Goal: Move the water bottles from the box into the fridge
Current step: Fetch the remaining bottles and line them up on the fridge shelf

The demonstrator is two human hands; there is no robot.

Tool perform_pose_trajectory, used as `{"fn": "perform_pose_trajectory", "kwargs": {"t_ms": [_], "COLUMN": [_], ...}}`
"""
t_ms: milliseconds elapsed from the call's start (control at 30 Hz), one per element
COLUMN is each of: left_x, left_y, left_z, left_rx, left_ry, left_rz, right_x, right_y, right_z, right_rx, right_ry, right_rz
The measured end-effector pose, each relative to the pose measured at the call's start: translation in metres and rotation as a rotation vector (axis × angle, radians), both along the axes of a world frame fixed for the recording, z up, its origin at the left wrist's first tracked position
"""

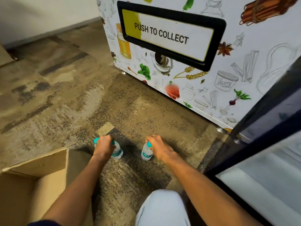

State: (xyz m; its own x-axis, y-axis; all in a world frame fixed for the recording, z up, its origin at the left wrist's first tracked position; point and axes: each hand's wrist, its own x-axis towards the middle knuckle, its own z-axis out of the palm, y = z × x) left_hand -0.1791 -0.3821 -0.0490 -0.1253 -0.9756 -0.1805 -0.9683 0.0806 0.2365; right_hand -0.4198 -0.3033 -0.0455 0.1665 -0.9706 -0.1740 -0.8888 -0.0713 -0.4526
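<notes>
Knee (162,207) filling foreground, you crouching between box (32,181) and open fridge (263,176). Left hand (104,146) gripping bottles (117,151) by necks, at least two caps showing. Right hand (157,146) pinching bottle (146,153) at cap, base near carpet (68,98). Likely full: small but weighty, thin walls flexing, slick. You're holding at stiff necks, safest spot.
</notes>
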Motion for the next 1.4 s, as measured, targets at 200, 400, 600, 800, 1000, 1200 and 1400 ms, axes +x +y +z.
{"fn": "perform_pose_trajectory", "kwargs": {"t_ms": [200,400,600,800,1000,1200,1400], "left_x": [-0.013,-0.080,-0.150,-0.197,-0.222,-0.247,-0.266], "left_y": [0.025,0.049,0.056,0.072,0.094,0.129,0.162], "left_z": [0.019,0.061,0.128,0.187,0.239,0.294,0.349], "left_rx": [0.096,0.125,0.016,-0.061,-0.034,-0.068,-0.141], "left_ry": [-0.045,-0.103,-0.045,-0.035,-0.062,-0.070,-0.011], "left_rz": [-0.056,-0.277,-0.495,-0.690,-0.918,-1.146,-1.283], "right_x": [-0.051,-0.094,-0.119,-0.142,-0.157,-0.169,-0.189], "right_y": [0.029,0.066,0.085,0.109,0.146,0.186,0.228], "right_z": [0.042,0.074,0.111,0.155,0.199,0.249,0.305], "right_rx": [0.117,0.099,0.042,-0.063,-0.195,-0.247,-0.297], "right_ry": [-0.064,-0.080,-0.084,-0.066,-0.072,-0.142,-0.268], "right_rz": [-0.181,-0.227,-0.268,-0.290,-0.304,-0.345,-0.434]}}
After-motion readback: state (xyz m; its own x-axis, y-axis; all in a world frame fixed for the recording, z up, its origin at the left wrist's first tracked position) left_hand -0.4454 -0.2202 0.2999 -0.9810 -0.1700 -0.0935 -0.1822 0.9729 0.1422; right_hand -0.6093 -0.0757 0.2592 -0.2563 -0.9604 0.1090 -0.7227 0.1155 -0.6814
